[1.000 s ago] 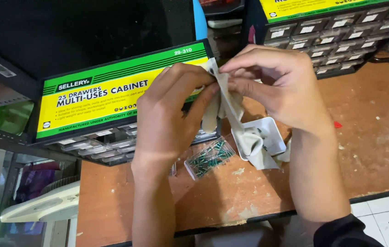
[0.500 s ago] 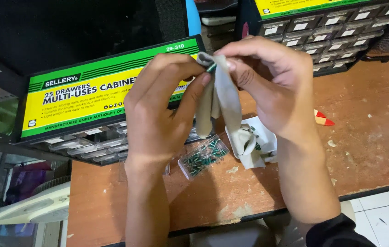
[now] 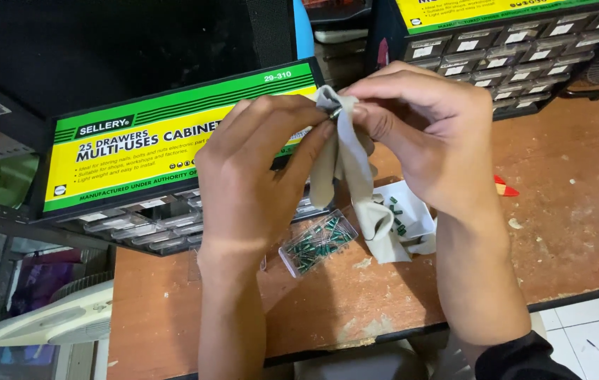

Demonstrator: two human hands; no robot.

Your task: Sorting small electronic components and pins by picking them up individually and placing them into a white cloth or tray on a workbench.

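Both hands meet at the centre of the view, pinched together on the top of a grey-beige cloth (image 3: 347,163). The left hand (image 3: 257,165) comes up from six o'clock, thumb and forefinger closed on the cloth's upper fold; the right hand (image 3: 426,137) closes on the same fold from three o'clock, its fingertips touching the left's. A small dark part (image 3: 335,111) shows between the fingertips, wrapped in the fold — what it is cannot be told.

The cloth hangs straight down from the pinch and its lower end rests on the wooden bench (image 3: 567,232), lapping over a small white tray (image 3: 415,211) that holds a few green components. Just beside the tray, at its eight o'clock, lies a clear plastic drawer (image 3: 317,243) filled with green components, angled across the bench.

At ten o'clock of the hands a multi-drawer cabinet with a yellow-and-green label (image 3: 144,151) leans out over the bench, its front edge just behind the left hand. A second drawer cabinet (image 3: 518,49) stands at one o'clock. The bench is open at four o'clock of the hands — bare worn wood out to its front edge, with only a small red-and-yellow scrap (image 3: 503,188) near the right wrist.
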